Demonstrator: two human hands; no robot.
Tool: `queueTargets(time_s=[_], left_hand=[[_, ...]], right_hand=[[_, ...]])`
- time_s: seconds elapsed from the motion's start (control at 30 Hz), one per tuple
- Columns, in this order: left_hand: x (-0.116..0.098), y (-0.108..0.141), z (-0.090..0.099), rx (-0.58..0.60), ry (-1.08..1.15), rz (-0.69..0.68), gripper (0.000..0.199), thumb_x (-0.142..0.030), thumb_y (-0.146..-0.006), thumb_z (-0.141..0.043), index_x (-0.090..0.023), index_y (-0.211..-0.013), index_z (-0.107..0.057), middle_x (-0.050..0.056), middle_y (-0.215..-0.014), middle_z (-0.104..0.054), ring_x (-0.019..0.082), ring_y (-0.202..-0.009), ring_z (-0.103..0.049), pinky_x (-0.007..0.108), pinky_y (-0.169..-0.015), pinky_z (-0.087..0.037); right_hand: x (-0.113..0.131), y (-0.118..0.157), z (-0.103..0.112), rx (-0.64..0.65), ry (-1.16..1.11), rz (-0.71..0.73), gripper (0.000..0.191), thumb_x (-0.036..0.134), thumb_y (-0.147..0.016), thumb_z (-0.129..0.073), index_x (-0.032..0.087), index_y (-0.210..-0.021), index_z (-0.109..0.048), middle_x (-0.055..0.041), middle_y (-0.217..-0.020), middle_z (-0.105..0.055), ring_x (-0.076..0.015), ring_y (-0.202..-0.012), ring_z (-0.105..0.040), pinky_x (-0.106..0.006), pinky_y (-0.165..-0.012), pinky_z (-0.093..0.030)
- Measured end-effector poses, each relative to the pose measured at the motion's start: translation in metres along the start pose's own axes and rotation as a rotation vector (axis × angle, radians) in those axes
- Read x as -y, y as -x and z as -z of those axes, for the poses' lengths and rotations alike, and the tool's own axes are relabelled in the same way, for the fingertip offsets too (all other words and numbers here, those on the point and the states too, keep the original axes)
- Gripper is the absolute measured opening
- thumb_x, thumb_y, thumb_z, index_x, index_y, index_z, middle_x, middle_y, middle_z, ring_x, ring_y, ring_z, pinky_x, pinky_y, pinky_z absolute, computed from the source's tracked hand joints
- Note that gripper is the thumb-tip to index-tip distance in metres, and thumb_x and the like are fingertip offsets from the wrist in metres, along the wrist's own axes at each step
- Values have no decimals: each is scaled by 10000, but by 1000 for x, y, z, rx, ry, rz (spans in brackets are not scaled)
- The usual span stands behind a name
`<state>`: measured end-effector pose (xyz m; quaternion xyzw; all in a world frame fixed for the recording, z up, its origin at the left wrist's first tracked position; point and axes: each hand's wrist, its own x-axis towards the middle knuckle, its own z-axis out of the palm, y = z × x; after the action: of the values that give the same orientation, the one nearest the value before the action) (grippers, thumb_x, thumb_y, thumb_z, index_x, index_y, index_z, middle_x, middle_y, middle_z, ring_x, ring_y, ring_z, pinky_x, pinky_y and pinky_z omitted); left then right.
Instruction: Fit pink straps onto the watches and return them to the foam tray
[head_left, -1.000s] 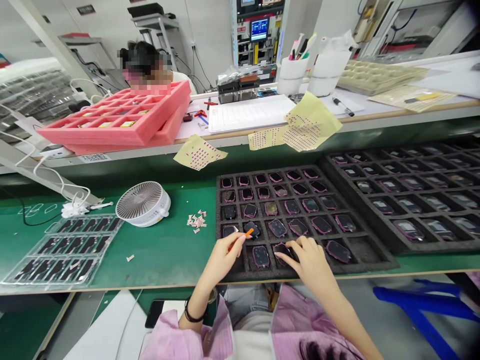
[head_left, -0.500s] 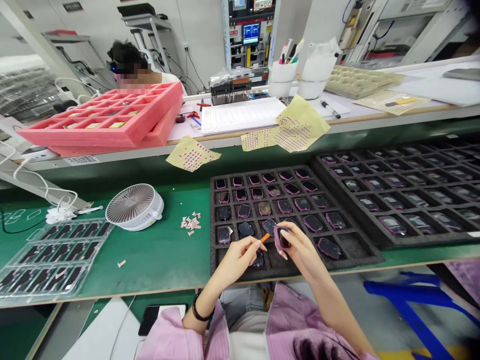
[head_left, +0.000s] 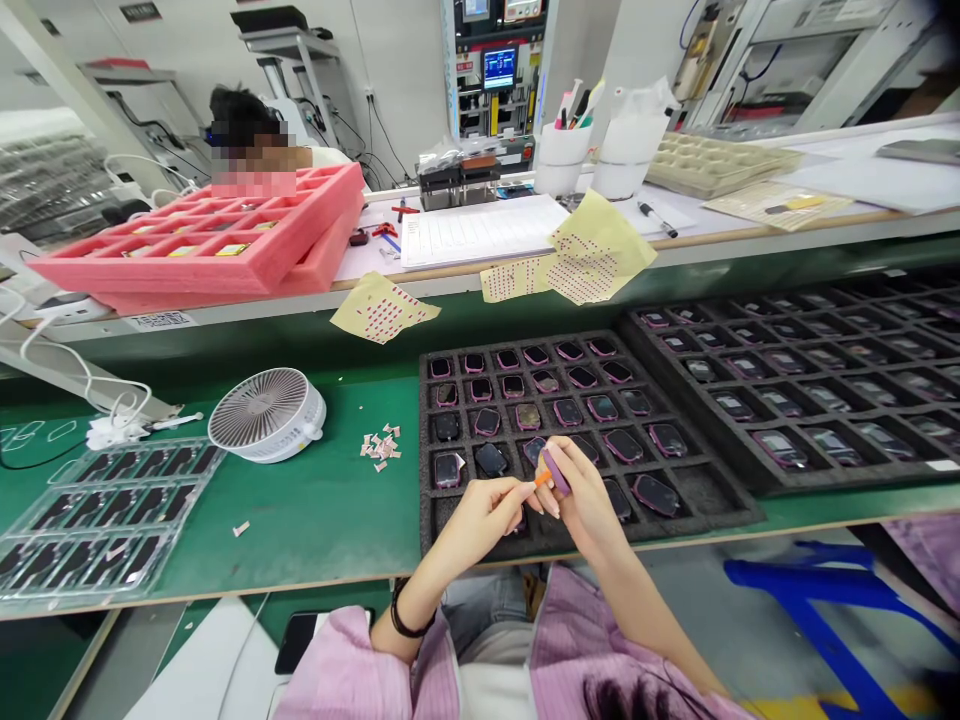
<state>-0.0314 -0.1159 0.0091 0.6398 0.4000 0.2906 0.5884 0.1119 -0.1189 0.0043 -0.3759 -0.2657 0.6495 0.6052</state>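
Observation:
My left hand (head_left: pixel 480 515) pinches a thin orange stick (head_left: pixel 542 479) near its tip. In my right hand (head_left: pixel 583 500) is a small purple-framed smartwatch body (head_left: pixel 556 472), held on edge with its screen turned out of sight. The stick's end meets or overlaps the near side of the watch; whether it touches is too small to tell. Both hands are above the front rows of a black foam tray (head_left: pixel 536 545), whose pockets hold several watches like it, such as the dark-screened one (head_left: pixel 657 494) at the front right.
On the green bench lie pink-white tabs (head_left: pixel 381 447), a round white fan (head_left: pixel 268 415) and a clear tray of black parts (head_left: pixel 112 505). A second foam tray (head_left: pixel 780 485) is at right. Red foam trays (head_left: pixel 247 270) and dotted yellow sheets (head_left: pixel 600 250) occupy the shelf. A person sits beyond.
My right hand has turned the watch, so its purple side shows and its dark face does not. My left hand has moved slightly right, bringing the stick up to the watch.

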Motion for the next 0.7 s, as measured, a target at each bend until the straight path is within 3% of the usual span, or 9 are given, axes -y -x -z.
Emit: queueTargets(time_s=[0.23, 0.33, 0.4, 0.5, 0.6, 0.7], left_hand=[[7, -5, -4, 41, 206, 6, 505, -592, -869, -474, -127, -735, -616, -82, -426, -372, 45, -376, -254, 193, -414, -211], [10, -7, -5, 8, 220, 5, 522, -622, -852, -484, -132, -714, -604, -79, -414, -376, 47, -373, -263, 192, -406, -210], [10, -8, -6, -52, 210, 11, 546, -643, -844, -479, -137, -667, -580, -78, -416, -359, 48, -385, -265, 192, -410, -213], [7, -9, -10, -125, 202, -7, 537, -644, -821, -523, -141, -634, -541, -61, -483, -398, 50, -437, -326, 187, -444, -263], [3, -9, -13, -96, 252, -20, 479, -620, -832, -532, -162, -700, -497, -61, -532, -440, 53, -455, -363, 183, -466, -306], [2, -5, -12, -35, 268, 6, 426, -584, -886, -470, -181, -749, -456, -94, -490, -382, 45, -405, -284, 173, -428, -254]], right_hand=[[-5, -3, -7, 85, -263, -125, 388, 419, -673, -801, 194, -728, -489, 121, -560, -494, 29, -290, -158, -128, -328, -287], [-7, -4, -5, 82, -271, -109, 348, 383, -718, -771, 191, -694, -482, 123, -502, -438, 15, -303, -144, -128, -342, -309], [-9, -4, -4, 73, -263, -104, 347, 384, -753, -745, 190, -668, -469, 124, -459, -382, 6, -303, -138, -122, -316, -251], [-15, -1, -4, -28, -215, -59, 334, 394, -741, -765, 193, -701, -501, 110, -479, -422, -2, -311, -199, -119, -302, -202], [-19, 2, -6, -138, -168, -31, 355, 414, -675, -815, 200, -793, -557, 94, -532, -492, -9, -330, -279, -119, -307, -236], [-18, 3, -5, -87, -176, -19, 342, 428, -721, -776, 195, -739, -527, 106, -494, -446, -2, -306, -244, -119, -303, -237]])
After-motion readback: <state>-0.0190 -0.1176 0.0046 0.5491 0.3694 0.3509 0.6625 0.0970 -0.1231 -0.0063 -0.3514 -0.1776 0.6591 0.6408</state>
